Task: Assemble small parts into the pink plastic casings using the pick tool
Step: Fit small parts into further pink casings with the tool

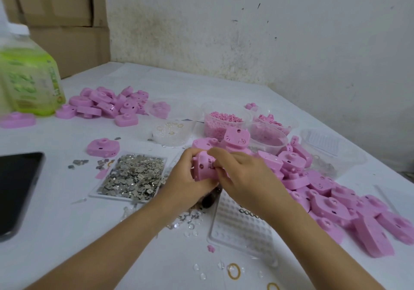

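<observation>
Both forearms enter from the lower edge and meet over the middle of the table (67,222). The left hand (186,175) grips one pink casing (202,168) from the left and below, fingers curled round its edge, and holds it clear of the table with its slotted side towards the camera. The right hand (242,173) is curled over the casing's right side, its fingertips (218,166) pinching at the slot. A dark object (211,196) just beneath the hands may be the pick tool, but it is mostly hidden. Counted: two heaps of loose casings, the far-left heap (107,106) and the right heap (336,195); two single casings left of centre, the nearer single casing (103,147) and the edge casing (18,119); one tray of metal clips (134,175); one white dimpled tray (242,227); five clear tubs (275,146) behind the hands.
</observation>
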